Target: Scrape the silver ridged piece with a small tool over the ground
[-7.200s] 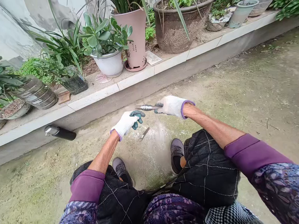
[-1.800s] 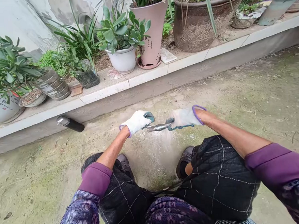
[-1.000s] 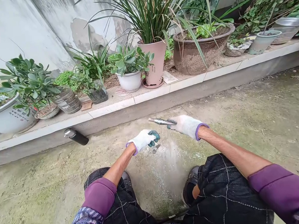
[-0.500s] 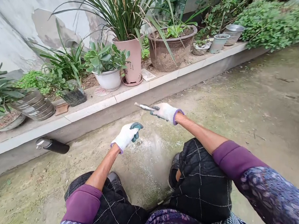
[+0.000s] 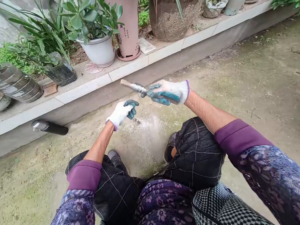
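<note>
we note the concrete ground (image 5: 253, 84), mossy in places, with a pale patch of flecks between our shoes. along its far edge runs a tiled ledge (image 5: 161, 51) carrying a brown planter (image 5: 174, 15), a pink pot (image 5: 127, 28), a white pot (image 5: 96, 51) of succulent, and a dark ribbed pot (image 5: 15, 84) at the left. a black bottle (image 5: 49, 127) lies on its side on the ground just below the ledge.

our right hand (image 5: 167, 91), in a white glove with a teal palm, is turned palm up and clenched around the near end of a small silvery fish (image 5: 138, 87). the fish sticks out leftward and slightly upward from the fist, in the air above the ground, its far tip pale.

our left hand (image 5: 121, 112), gloved alike, sits lower and apart from the fish, fingers curled in toward the palm. we cannot tell whether it pinches anything. a small dark scrap (image 5: 137, 121) lies on the ground just beside its fingertips.
</note>
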A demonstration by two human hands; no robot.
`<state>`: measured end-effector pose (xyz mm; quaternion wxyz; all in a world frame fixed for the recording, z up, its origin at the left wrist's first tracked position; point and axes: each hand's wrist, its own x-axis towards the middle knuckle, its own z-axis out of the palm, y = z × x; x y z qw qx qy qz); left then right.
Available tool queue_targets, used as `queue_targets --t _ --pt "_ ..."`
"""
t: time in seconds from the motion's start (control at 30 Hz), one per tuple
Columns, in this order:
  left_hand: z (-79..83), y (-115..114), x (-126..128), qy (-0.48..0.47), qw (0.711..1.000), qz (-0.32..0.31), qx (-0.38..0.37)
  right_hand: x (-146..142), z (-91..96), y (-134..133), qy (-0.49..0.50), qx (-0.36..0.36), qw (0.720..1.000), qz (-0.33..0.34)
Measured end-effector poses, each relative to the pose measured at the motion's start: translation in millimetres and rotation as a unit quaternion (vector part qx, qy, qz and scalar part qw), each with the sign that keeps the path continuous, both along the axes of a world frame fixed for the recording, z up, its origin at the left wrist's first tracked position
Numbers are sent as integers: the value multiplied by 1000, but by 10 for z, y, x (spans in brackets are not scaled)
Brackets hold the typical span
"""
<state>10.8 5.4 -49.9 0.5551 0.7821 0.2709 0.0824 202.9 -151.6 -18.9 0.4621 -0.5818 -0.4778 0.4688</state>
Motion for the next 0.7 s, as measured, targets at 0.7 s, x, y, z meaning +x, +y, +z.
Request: queue_targets --t 0.7 --pt "32 -32 -104 -2 1000 17 -12 -18 -21 153 -164 -39 979 -115"
